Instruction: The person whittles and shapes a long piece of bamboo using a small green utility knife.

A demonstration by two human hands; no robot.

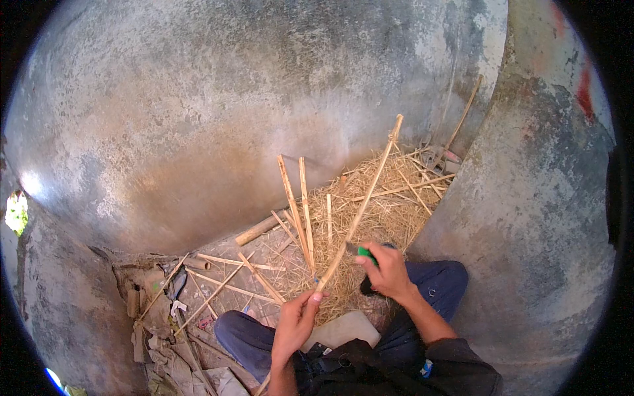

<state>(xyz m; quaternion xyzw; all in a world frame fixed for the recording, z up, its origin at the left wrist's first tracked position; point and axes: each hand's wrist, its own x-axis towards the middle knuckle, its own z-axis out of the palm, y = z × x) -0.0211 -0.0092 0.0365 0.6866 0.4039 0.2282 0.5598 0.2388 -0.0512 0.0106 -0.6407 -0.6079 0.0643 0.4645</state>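
Note:
A long, pale bamboo strip [365, 206] slants up and away from my lap, its far tip near the wall. My left hand [297, 325] is closed around its lower end, the thumb lying along it. In my right hand [389, 272] is a green-handled knife [366, 253], fingers wrapped round the handle. Its short dark blade meets the strip's right side about two-thirds of the way down. Loose straw-coloured shavings [389, 181] lie heaped beneath and beyond the strip.
Two bamboo strips [288, 191] stand upright ahead, left of the shavings. More strips [228, 285] and a thick bamboo piece [259, 230] lie on the floor. Crumpled sacking [175, 360] is at the lower left. Weathered grey walls [198, 132] close in ahead and on both sides.

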